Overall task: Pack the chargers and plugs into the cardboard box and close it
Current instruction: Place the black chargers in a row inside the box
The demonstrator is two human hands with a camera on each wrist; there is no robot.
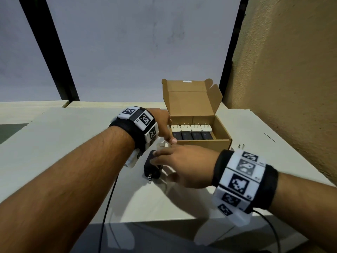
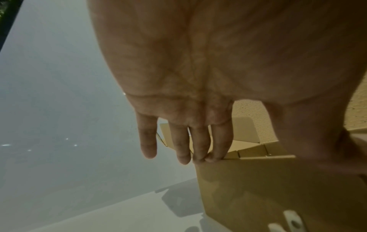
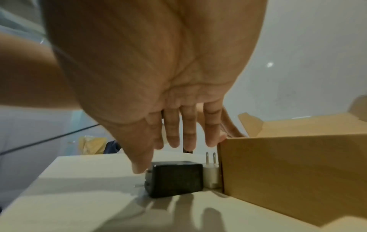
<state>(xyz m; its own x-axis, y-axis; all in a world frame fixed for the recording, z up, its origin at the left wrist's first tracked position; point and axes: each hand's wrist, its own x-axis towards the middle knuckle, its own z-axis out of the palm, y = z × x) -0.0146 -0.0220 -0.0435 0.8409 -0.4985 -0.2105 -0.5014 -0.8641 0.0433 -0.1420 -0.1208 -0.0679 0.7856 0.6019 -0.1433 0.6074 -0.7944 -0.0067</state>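
The open cardboard box [image 1: 221, 141] stands on the table with a row of white plugs [image 1: 191, 128] and a row of black chargers [image 1: 192, 136] inside. My left hand [image 1: 165, 125] rests its straight fingertips [image 2: 210, 158] on the box's near left corner [image 2: 258, 188]. Beside that corner a white plug [image 1: 162, 144] [image 3: 211, 175] stands prongs up, and a black charger [image 1: 152, 168] [image 3: 174, 179] lies next to it. My right hand [image 1: 173, 161] [image 3: 170, 146] hovers over the charger with fingers straight, its thumb tip close to the prongs. It holds nothing.
The box lid [image 1: 187, 99] stands up at the back with a side flap [image 1: 215, 99] raised. Another small plug [image 1: 240, 147] sits right of the box. A textured wall [image 1: 291, 88] runs along the right. The table's front edge [image 1: 145, 220] is near me; cables hang below.
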